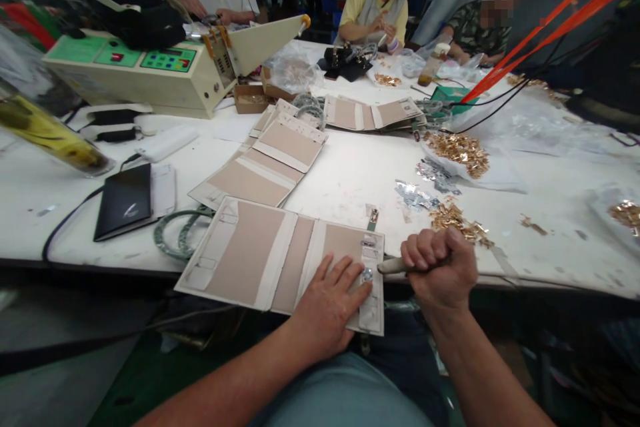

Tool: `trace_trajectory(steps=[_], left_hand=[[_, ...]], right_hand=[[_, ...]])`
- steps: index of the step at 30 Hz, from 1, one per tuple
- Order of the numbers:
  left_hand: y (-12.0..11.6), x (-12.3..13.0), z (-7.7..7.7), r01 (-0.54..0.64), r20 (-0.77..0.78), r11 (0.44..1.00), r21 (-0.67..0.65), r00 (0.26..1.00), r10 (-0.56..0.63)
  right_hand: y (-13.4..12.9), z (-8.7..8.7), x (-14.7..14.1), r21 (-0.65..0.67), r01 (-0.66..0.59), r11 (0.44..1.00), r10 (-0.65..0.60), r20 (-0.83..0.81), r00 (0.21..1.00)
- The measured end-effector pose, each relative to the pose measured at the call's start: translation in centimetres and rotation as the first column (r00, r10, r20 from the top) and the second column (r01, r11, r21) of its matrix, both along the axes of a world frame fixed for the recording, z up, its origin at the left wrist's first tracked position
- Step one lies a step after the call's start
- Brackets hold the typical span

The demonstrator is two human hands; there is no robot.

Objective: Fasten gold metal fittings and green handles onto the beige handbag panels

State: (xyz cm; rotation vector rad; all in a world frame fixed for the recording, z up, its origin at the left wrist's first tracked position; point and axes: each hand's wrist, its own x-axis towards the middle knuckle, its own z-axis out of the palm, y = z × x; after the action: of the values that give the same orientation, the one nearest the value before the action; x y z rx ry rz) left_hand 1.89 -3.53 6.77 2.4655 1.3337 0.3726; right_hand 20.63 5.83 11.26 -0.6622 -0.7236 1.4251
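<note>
My left hand [333, 303] lies flat with fingers spread on a beige bag panel [255, 253], near its right end. The panel is open at the table's front edge and has pale strips and fold lines. Small silver metal plates [367, 273] sit along its right end, beside my fingertips, and a short strap with a metal fitting [373, 219] sticks out at its far edge. My right hand [443, 267] is closed in a fist around a hand tool [395, 265] with a blunt, greyish end. The tool's tip meets the panel's right edge; the rest is hidden in my fist.
More bag panels [260, 163] lie stacked behind. Gold metal fittings [457, 150] and silver plates [415, 193] are heaped at right. A cream machine [150, 73], a black wallet [125, 200] and a yellow-filled bottle [47, 130] are at left. Several people sit across the table.
</note>
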Motion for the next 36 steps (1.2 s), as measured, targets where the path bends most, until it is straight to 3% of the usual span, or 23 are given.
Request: trace_trajectory(steps=[4, 10, 19, 23, 29, 33, 36], left_hand=[[-0.1, 0.0, 0.0, -0.003, -0.007, 1.000, 0.003, 1.000, 0.003], [-0.3, -0.1, 0.2, 0.006, -0.023, 1.000, 0.011, 1.000, -0.006], [-0.3, -0.2, 0.6, -0.017, 0.005, 1.000, 0.002, 1.000, 0.017], [-0.3, -0.4, 0.8, -0.023, 0.019, 1.000, -0.020, 1.000, 0.023], [-0.5, -0.3, 0.7, -0.081, 0.033, 0.996, -0.020, 0.996, 0.082], [-0.7, -0.2, 0.6, -0.108, 0.036, 0.994, -0.010, 0.993, 0.109], [-0.7, -0.1, 0.6, -0.095, 0.027, 0.995, -0.009, 0.995, 0.095]], right_hand=[[-0.3, -0.2, -0.6, -0.009, -0.030, 1.000, 0.030, 0.047, 0.998], [-0.8, 0.5, -1.6, 0.145, -0.059, 0.988, 0.042, 0.121, 0.992], [-0.6, -0.1, -2.9, 0.151, -0.197, 0.969, 0.132, 0.358, 0.924], [-0.2, 0.1, -3.1, 0.086, -0.276, 0.957, 0.189, 0.536, 0.823], [0.8, 3.0, -5.7, 0.055, -0.465, 0.884, 0.281, 0.731, 0.622], [1.1, 3.3, -6.1, -0.050, -0.466, 0.884, 0.298, 0.827, 0.477], [1.0, 3.1, -5.5, -0.026, -0.456, 0.889, 0.275, 0.827, 0.490]])
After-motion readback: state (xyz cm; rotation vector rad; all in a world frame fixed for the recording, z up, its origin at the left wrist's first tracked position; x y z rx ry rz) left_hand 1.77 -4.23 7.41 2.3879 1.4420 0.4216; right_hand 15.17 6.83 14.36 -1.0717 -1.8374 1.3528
